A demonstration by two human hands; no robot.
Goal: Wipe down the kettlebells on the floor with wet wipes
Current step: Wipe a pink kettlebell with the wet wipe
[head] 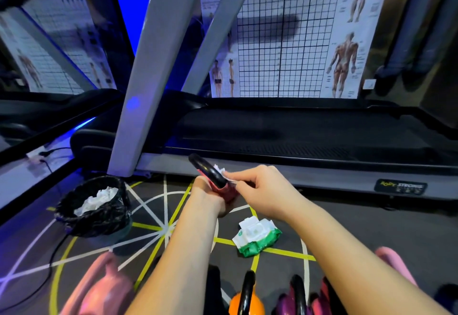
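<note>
The left hand [206,192] holds a red kettlebell [210,174] raised above the floor [347,230], its grip apparently curled round the body. The right hand's [262,190] grip pinches a wet wipe [221,168] against the black handle.

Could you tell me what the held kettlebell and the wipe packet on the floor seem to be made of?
The held kettlebell: glossy black handle, probably painted metal judging by its sheen; red body looks vinyl or rubber coated, though mostly hidden. The wipe packet: thin, crinkled green and white plastic film with a stiffer white flip lid.
</note>
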